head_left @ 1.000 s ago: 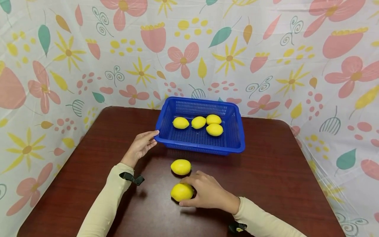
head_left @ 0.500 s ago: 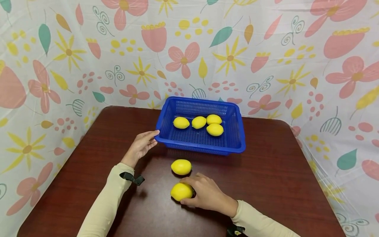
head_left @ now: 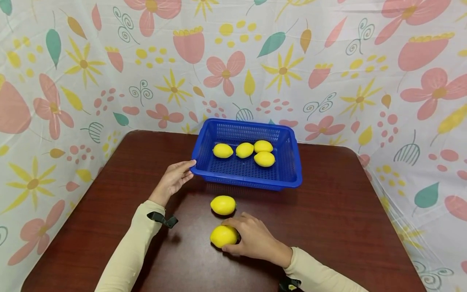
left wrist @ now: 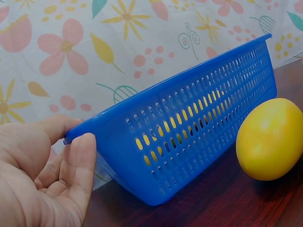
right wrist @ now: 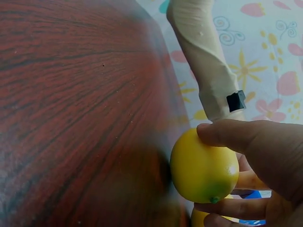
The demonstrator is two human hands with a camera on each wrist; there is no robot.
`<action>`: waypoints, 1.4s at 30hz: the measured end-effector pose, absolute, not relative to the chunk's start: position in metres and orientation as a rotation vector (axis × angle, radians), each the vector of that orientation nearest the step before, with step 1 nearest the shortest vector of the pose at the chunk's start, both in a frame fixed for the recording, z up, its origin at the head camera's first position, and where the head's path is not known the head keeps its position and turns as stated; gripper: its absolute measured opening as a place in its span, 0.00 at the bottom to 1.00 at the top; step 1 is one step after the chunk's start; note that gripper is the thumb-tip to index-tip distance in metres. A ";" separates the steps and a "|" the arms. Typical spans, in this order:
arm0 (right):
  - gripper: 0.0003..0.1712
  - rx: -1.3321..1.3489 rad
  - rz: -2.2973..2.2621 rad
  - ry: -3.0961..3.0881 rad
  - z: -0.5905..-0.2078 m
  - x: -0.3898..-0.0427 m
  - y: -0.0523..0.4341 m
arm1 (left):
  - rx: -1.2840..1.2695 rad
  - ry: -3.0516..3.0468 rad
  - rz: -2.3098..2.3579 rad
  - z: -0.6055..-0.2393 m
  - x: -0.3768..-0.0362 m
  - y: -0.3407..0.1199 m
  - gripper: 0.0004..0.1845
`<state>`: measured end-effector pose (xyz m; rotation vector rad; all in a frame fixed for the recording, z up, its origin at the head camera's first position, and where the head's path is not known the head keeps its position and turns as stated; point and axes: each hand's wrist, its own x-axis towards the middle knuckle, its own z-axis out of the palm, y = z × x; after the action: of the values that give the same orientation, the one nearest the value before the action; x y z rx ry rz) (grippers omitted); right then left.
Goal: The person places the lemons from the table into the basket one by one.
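Your left hand [head_left: 173, 181] pinches the front left corner of the blue plastic basket [head_left: 248, 179], thumb on top of the rim and fingers beneath it. Your right hand [head_left: 253, 238] is partly curled round the near lemon [head_left: 221, 237], thumb on one side and fingers on the other; that lemon rests on the counter [head_left: 328, 211] in front of you, and your right wrist view shows its green tip. Just beyond it, between it and the basket, the second lemon [head_left: 223, 205] lies on the counter, apart from both your hands.

The slotted basket stands toward the far edge of the counter with four lemons inside: the leftmost lemon [head_left: 223, 151] sits by itself, while the middle lemon [head_left: 244, 150], the rear right lemon [head_left: 263, 146] and the front right lemon [head_left: 264, 159] lie close together. A flower-patterned curtain [head_left: 226, 75] hangs behind the counter.
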<state>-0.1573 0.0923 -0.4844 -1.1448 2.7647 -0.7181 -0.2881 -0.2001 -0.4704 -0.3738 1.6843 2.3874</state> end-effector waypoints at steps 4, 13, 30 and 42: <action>0.29 -1.152 -0.749 2.780 -0.483 -0.158 0.092 | -0.372 1.655 2.410 -0.472 -0.289 -0.200 0.04; 0.29 -1.183 -0.823 2.803 -0.462 -0.160 0.097 | -0.372 1.661 2.397 -0.472 -0.290 -0.201 0.05; 0.32 -1.248 -0.811 2.782 -0.397 -0.199 0.113 | -0.388 1.692 2.373 -0.471 -0.289 -0.202 0.04; 0.30 -1.364 -0.900 2.655 -0.361 -0.256 0.120 | -0.383 1.684 2.366 -0.470 -0.290 -0.201 0.06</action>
<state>-0.2556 0.1204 -0.3611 -1.3644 2.6547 -0.8995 -0.2898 -0.2009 -0.4703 -0.3833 1.6840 2.3656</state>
